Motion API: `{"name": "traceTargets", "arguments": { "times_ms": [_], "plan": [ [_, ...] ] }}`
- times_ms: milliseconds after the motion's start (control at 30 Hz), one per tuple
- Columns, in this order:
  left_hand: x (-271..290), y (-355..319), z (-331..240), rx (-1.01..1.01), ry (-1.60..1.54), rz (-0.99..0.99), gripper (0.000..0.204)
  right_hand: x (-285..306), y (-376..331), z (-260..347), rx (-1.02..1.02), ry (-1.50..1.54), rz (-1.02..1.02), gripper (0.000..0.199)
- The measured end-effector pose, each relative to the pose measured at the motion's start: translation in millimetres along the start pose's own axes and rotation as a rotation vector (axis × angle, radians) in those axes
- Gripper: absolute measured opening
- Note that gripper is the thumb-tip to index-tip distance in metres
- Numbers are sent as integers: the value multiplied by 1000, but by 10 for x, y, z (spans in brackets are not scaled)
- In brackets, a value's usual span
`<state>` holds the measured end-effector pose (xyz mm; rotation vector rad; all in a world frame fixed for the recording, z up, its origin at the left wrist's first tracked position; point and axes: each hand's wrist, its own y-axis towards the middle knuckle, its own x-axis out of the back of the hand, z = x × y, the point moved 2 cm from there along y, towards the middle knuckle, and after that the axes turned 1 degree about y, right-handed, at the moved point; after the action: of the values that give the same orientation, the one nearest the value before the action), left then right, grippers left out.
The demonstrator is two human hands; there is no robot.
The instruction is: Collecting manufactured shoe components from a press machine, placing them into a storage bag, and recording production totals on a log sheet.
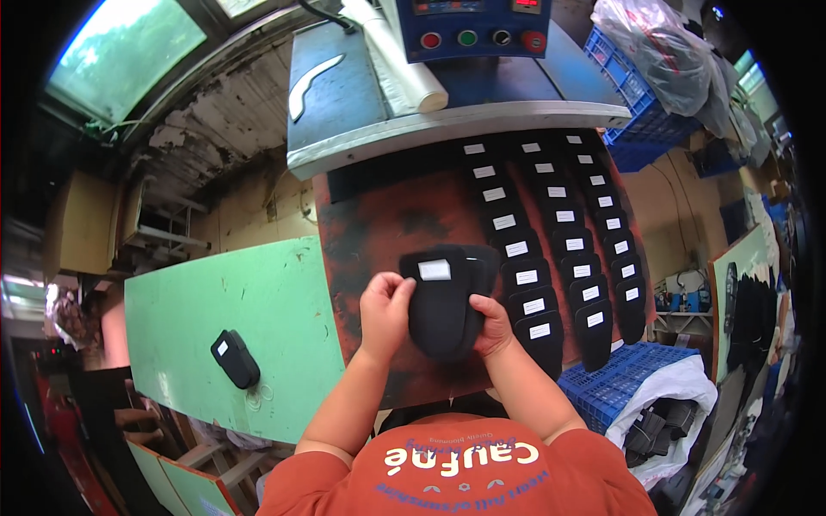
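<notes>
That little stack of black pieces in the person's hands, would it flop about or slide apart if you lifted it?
The stack of black pieces looks thin and flat, so probably light and somewhat bendy. Both the left hand and right hand steady its edges, and the layers look fanned at the right edge, which suggests they may slip apart. It has no round side, so rolling seems unlikely.

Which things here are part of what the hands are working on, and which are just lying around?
In hand:
left hand
right hand
stack of black pads
rows of labelled black pads
reddish work board

Lying about:
small pad pile
green table
blue crates
</notes>
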<state>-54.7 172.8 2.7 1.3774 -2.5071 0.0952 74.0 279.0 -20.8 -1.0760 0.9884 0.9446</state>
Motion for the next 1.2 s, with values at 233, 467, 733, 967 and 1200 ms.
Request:
{"name": "traceTargets", "arguments": {
  "times_ms": [233, 467, 733, 967, 1200],
  "plan": [
    [-400, 1496, 404, 257, -176, -117, 16, -197, -162, 464, 186, -49, 59, 67],
    [-543, 1635, 316, -240, 416, -213, 23, 99, -206, 543, 212, 27, -77, 50],
    [-468, 1258, 125, 293, -328, 50, 16, -165, -33, 749, 207, -75, 17, 48],
    [-489, 1380, 151, -155, 384, -87, 33, 50, -35, 655, 253, -132, -147, 46],
    [-579, 911, 41, 343, -336, 103, 19, 66, -49, 700, 298, -19, -142, 45]
  ]
}}
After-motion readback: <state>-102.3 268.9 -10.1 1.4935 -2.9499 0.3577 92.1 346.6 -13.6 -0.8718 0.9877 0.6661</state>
